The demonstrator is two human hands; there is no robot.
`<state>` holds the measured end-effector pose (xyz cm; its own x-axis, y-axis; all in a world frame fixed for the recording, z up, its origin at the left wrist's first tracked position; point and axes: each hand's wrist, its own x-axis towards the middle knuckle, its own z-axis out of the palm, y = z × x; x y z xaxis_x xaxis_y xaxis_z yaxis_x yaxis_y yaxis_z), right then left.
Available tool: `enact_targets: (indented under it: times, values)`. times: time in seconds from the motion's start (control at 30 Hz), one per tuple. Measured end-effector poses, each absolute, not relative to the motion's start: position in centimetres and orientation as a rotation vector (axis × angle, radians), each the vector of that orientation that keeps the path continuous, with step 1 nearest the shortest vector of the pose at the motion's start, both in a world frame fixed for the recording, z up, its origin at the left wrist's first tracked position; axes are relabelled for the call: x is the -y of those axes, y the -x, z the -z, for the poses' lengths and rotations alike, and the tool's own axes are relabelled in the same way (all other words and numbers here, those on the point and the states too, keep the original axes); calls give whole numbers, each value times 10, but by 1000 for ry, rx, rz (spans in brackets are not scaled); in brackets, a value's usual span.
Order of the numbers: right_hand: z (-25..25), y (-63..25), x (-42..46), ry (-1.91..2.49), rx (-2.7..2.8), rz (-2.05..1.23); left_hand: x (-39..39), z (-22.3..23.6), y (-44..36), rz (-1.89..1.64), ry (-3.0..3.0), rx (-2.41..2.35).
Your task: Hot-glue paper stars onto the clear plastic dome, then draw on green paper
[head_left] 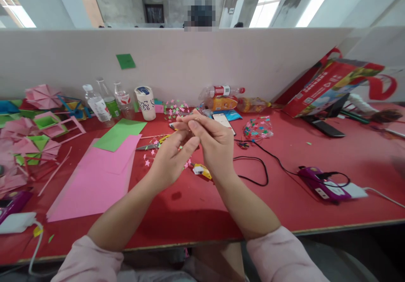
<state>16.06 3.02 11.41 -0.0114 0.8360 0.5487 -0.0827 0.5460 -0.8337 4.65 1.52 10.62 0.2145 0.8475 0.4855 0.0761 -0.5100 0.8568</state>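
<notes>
Both hands meet above the middle of the red table (190, 214). My left hand (172, 153) has its fingers bent and pressed against the other hand. My right hand (217, 141) is closed in a pinch, thumb against fingertips. Whatever lies between the fingertips is too small and hidden to name. Beneath and behind the hands are small pink and green paper stars (147, 162), scissors (148, 146) partly covered by the left hand, and a yellow utility knife (202, 171). A phone (222, 122) lies just beyond the right hand.
Pink paper sheets (91, 185) and a green sheet (122, 133) lie left, near folded paper shapes (38, 149). Bottles (98, 105) and a cup (146, 103) stand along the partition (177, 63). Right are a bag of stars (258, 128), a purple power strip (322, 185) and a red bag (335, 84).
</notes>
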Motion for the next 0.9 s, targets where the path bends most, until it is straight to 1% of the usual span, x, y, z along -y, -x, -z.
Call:
enact_targets:
  times: [0.13, 0.2, 0.43, 0.57, 0.63, 0.8, 0.9]
  values:
    - [-115, -158, -24, 696, 1433, -813, -14, -104, -45, -1373, -1959, -912]
    - [-117, -160, -21, 679, 1474, -748, -13, -105, -43, -1369, -1963, -864]
    - [-128, -175, -19, 672, 1605, -539, -21, -110, -25, -1324, -1565, -671]
    - [-131, -178, -17, 761, 1684, -437, -26, -112, -17, -1371, -1536, -685]
    - [-131, -179, -16, 803, 1744, -313, -26, -113, -18, -1412, -1628, -768]
    - [-130, -183, -16, 829, 2036, 246, -21, -114, -24, -1439, -1974, -1032]
    - [-128, -184, -16, 860, 2133, 487, -20, -113, -23, -1424, -2189, -1139]
